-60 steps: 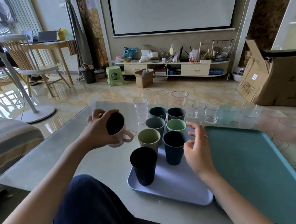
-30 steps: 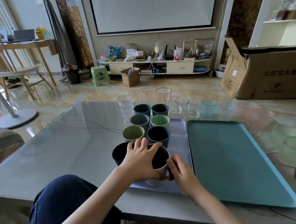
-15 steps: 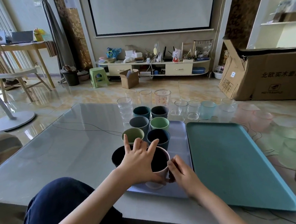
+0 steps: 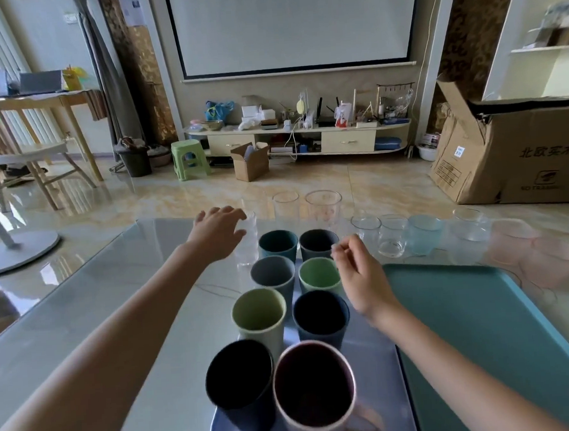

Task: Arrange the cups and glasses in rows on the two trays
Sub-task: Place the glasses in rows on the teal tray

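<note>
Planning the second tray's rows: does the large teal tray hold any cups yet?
No, the large teal tray lies bare.

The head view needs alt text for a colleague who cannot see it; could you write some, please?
A person's left hand reaches for a clear glass behind eight cups in two rows on a lavender tray.
</note>
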A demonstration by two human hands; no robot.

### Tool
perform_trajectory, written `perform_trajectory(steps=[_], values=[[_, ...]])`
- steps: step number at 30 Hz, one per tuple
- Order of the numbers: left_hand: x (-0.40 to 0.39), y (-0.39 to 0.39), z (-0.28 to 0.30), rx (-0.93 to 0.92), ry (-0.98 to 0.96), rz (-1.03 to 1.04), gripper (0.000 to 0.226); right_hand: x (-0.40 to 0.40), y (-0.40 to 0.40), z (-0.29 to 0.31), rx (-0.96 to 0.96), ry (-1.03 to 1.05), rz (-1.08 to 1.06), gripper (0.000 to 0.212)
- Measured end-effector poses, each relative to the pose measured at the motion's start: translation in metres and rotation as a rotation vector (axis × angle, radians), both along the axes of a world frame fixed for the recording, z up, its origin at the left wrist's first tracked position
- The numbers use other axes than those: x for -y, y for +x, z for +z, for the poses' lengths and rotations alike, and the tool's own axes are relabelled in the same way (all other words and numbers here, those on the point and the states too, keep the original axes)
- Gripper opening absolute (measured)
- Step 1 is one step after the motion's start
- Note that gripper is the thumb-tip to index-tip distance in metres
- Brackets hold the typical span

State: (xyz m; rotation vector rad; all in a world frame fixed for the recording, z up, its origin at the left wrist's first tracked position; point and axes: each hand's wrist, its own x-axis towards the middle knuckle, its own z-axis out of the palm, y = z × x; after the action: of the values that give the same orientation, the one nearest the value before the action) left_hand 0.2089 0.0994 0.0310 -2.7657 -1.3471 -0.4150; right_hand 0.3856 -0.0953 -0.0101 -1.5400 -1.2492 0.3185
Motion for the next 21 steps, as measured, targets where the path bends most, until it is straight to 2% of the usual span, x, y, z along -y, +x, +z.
perform_trajectory(steps=[4,6,11,14,16,18,21], values=[[-0.051,0.02,-0.035,-0.097,-0.04,-0.014,0.048,-0.057,0.0,0.006,0.022,0.028,0.076,0.011],[-0.068,0.029,-0.049,-0.089,-0.048,0.01,0.05,-0.074,0.001,0.001,0.018,0.03,0.113,0.009],[-0.076,0.042,-0.058,0.035,-0.003,0.043,0.018,-0.09,0.005,-0.017,0.02,0.029,0.149,0.008],[-0.067,0.033,-0.052,0.088,-0.028,0.04,0.015,-0.088,0.006,-0.018,0.003,0.028,0.167,0.007],[-0.059,0.021,-0.042,0.06,0.031,0.01,0.016,-0.083,0.005,-0.011,0.004,0.041,0.189,0.007],[-0.049,0.008,-0.025,0.033,0.126,-0.03,0.017,-0.08,0.004,-0.002,0.009,0.078,0.188,0.012],[-0.02,0.0,0.01,0.199,0.227,-0.076,0.014,-0.078,0.005,0.009,0.052,0.124,0.147,0.04]])
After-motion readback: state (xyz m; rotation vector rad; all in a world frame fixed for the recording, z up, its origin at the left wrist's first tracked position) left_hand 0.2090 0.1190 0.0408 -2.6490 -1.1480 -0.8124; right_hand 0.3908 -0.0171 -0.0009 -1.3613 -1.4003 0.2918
